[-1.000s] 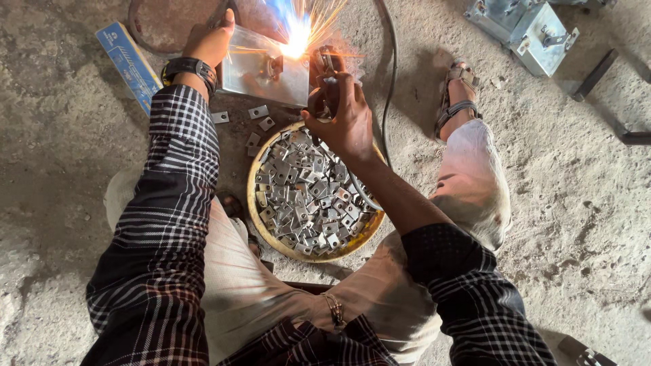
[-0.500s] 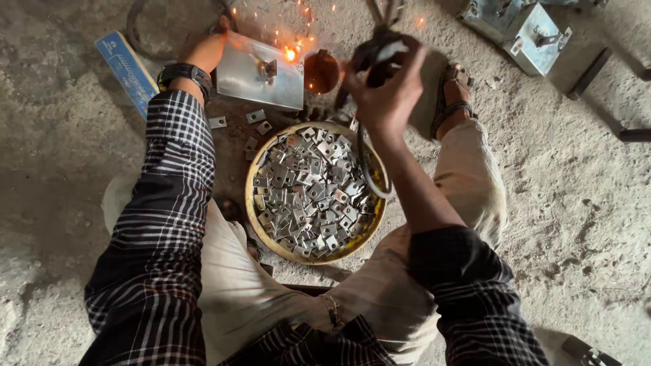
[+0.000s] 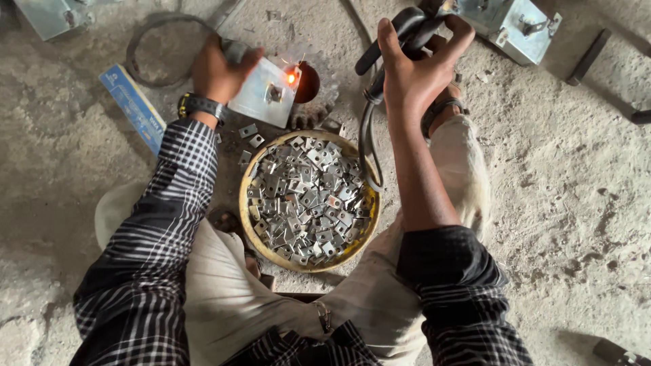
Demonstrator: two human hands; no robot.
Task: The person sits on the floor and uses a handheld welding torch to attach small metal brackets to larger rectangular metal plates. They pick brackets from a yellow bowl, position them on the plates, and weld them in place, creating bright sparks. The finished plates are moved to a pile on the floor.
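Left hand [image 3: 215, 71] grips metal plate [image 3: 261, 93] on floor — small bracket [image 3: 274, 93] on it, weld spot glowing orange. Right hand [image 3: 413, 68] lifted clear, fingers closed round welding holder [image 3: 397, 34]. Pan [image 3: 247, 224] between knees full of brackets — many unwelded.

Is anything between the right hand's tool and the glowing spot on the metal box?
Nothing visible. The right hand holds the black tool raised to the right of the box, which the left hand holds; only bare floor and a dark round object lie below the gap.
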